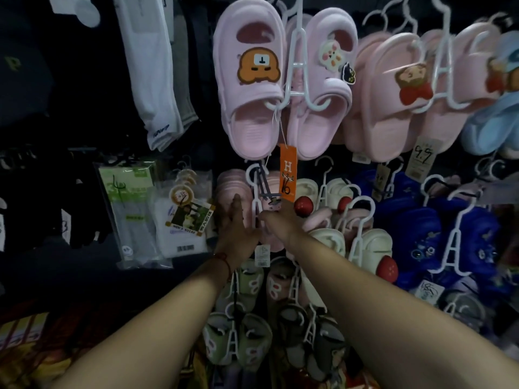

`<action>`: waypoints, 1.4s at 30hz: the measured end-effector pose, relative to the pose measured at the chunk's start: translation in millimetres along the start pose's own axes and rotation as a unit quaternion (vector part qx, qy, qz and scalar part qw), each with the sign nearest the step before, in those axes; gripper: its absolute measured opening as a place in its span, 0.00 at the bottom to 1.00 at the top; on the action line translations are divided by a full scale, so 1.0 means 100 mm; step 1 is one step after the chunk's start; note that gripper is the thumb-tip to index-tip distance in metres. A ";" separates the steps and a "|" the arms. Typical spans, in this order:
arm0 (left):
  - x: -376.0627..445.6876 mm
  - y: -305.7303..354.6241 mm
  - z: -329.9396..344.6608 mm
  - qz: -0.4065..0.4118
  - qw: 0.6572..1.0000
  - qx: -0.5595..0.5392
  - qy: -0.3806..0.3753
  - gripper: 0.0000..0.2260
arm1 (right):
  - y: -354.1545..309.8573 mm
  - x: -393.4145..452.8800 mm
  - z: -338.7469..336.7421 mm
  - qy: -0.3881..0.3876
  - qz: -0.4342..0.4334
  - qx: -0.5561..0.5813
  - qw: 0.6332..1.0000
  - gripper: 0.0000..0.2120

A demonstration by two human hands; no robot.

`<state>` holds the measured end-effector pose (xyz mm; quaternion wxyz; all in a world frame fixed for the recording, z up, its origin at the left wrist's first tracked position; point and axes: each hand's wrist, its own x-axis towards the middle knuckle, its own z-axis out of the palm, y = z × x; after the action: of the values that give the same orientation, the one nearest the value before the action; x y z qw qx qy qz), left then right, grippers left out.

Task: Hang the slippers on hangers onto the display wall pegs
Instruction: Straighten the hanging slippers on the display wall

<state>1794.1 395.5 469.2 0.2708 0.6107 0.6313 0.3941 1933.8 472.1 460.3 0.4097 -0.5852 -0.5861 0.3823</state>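
Observation:
Both my arms reach forward to a pair of pink slippers (229, 186) on a white hanger (255, 189), low on the display wall. My left hand (236, 228) lies flat with straight fingers against the left slipper. My right hand (276, 220) is curled around the hanger's stem or the right slipper; the exact hold is hidden by the hand. The hanger's hook (252, 169) sits at a dark peg (264, 183). Whether it rests on the peg is unclear. An orange price tag (288, 172) dangles just above my right hand.
Above hang large pink clogs (250, 80) on a white hanger. More pink slides (393, 94) and blue slippers (438, 234) hang to the right. Cream slippers (373, 242) and green-grey slippers (241, 332) crowd below. Packaged socks (132, 209) hang to the left.

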 end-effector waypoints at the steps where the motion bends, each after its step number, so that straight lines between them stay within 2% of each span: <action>1: -0.03 0.02 0.00 0.014 1.000 0.017 0.007 0.47 | -0.23 -0.28 -0.08 -0.012 -0.011 0.001 1.000 0.32; 4: -0.24 0.08 0.00 0.101 0.989 0.101 0.024 0.39 | -0.70 -0.97 -0.36 -0.067 -0.078 -0.083 0.991 0.17; 5: -0.34 0.12 -0.02 0.129 0.983 0.130 0.023 0.38 | -0.72 -1.12 -0.48 -0.095 -0.102 -0.130 0.982 0.16; 9: -0.72 0.38 -0.08 0.159 0.947 0.277 -0.024 0.38 | -0.58 -1.51 -1.07 -0.096 -0.213 -0.333 0.913 0.27; 12: -0.88 0.55 0.06 0.157 0.918 0.356 -0.069 0.38 | -0.37 -1.67 -1.57 -0.090 -0.205 -0.416 0.881 0.30; 18: -1.01 0.63 0.67 0.286 0.866 0.407 -0.053 0.47 | 0.06 -1.84 -2.22 -0.059 -0.145 -0.491 0.857 0.33; 21: -1.02 0.73 0.90 0.296 0.855 0.423 -0.054 0.51 | 0.22 -1.90 -2.28 -0.061 -0.120 -0.491 0.861 0.35; 24: -1.03 0.76 1.06 0.297 0.848 0.435 -0.060 0.51 | 0.35 -1.92 -2.24 -0.062 -0.091 -0.478 0.871 0.41; 27: -1.04 0.74 1.17 0.258 0.864 0.427 -0.070 0.51 | 0.46 -1.87 -2.20 -0.049 -0.078 -0.454 0.886 0.45; 31: -0.96 0.64 1.31 0.232 0.880 0.404 -0.097 0.51 | 0.54 -1.69 -2.17 -0.053 -0.062 -0.459 0.885 0.45; 35: -0.96 0.70 1.41 0.161 0.894 0.407 -0.092 0.53 | 0.61 -1.48 -2.15 -0.068 -0.025 -0.431 0.899 0.47; 42: -0.76 0.79 1.63 0.130 0.895 0.417 -0.092 0.44 | 0.78 -1.12 -2.14 -0.055 -0.100 -0.366 0.923 0.46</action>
<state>1980.7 343.1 435.0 -0.0053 0.7774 0.6252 0.0689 2159.4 355.0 463.5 0.1703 -0.6106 -0.7625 0.1293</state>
